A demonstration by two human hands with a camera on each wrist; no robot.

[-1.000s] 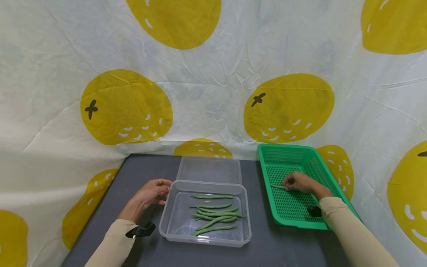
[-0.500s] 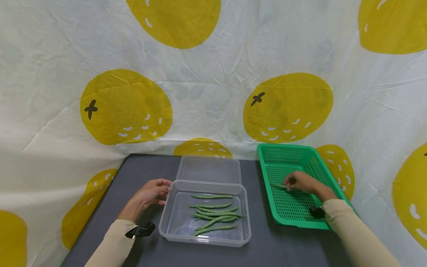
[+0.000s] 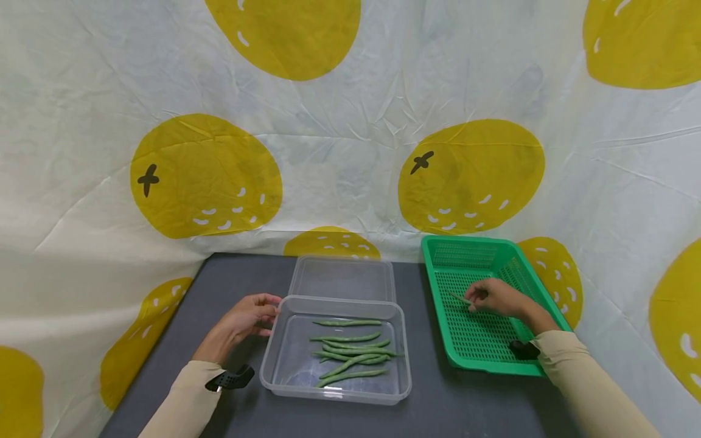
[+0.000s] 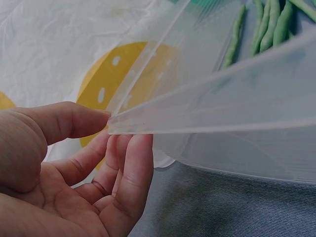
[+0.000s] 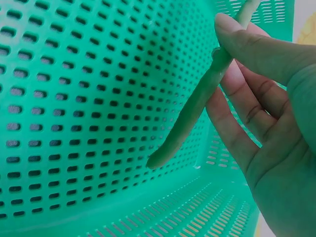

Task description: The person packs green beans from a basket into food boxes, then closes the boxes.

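My right hand (image 3: 495,298) is over the green basket (image 3: 451,347), pinching one green bean (image 5: 190,116) between thumb and fingers. In the right wrist view the bean slants down to the left, its lower end free. On the left side, my left hand (image 3: 246,319) holds the rim of a clear plastic container (image 3: 336,395) at its far left corner. The left wrist view puts the thumb at the corner's edge and the other fingers (image 4: 136,170) beneath the rim. Several green beans (image 3: 353,350) lie inside the container, mostly sideways, some crossing.
Behind the container a clear flat lid (image 3: 345,277) lies on the dark table (image 3: 241,274). The basket stands to the right, a strip of table between it and the container. A white cloth (image 3: 339,176) with yellow fruit prints hangs behind and at both sides.
The right hand has lifted slightly and shifted a little right with the bean, whose free end now tilts up to the left. The left hand and container have stayed put.
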